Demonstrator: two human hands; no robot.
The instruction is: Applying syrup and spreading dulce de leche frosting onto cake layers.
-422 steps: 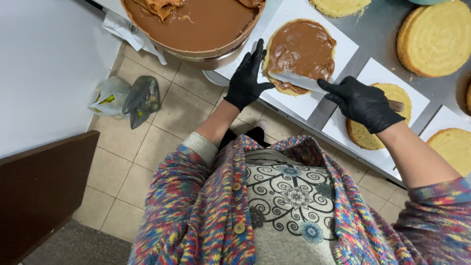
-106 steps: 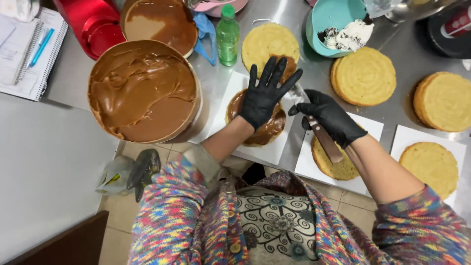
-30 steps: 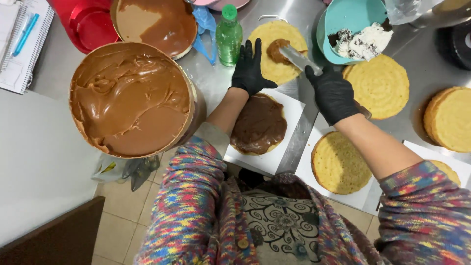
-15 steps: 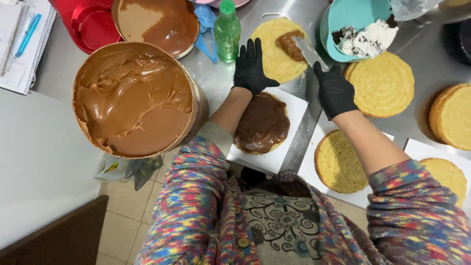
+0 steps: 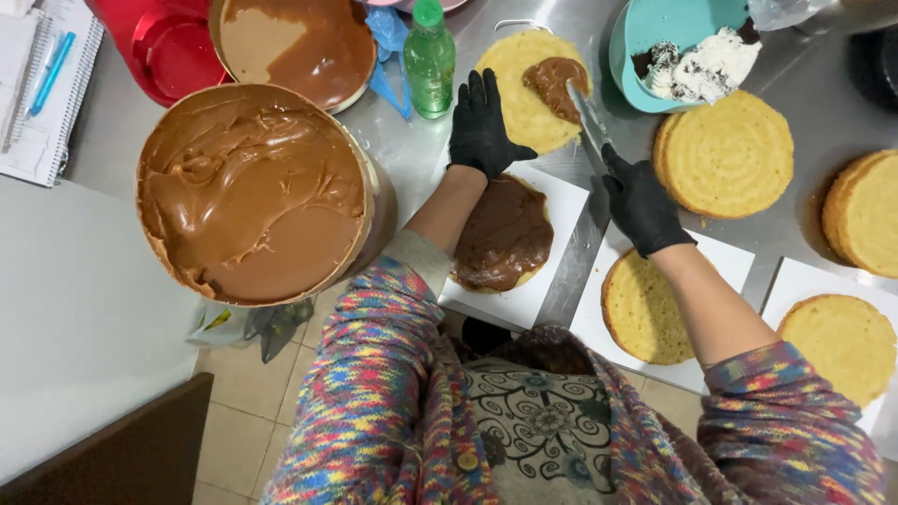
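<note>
While two hands (image 5: pixel 479 126) work, six cake layers (image 5: pixel 722 152).

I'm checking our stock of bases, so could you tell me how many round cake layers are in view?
6: one under the spatula, one caramel-covered on a card, one on steel, one at the right edge, two on cards nearest the person. Stacks may hide more.

Both gloved hands reach forward: left hand (image 5: pixel 480 124) splayed flat, right hand (image 5: pixel 641 201) apparently fisted.

light: bright, even, overhead | glare: steel counter (image 5: pixel 804 103) | shadows: soft | focus: sharp
</note>
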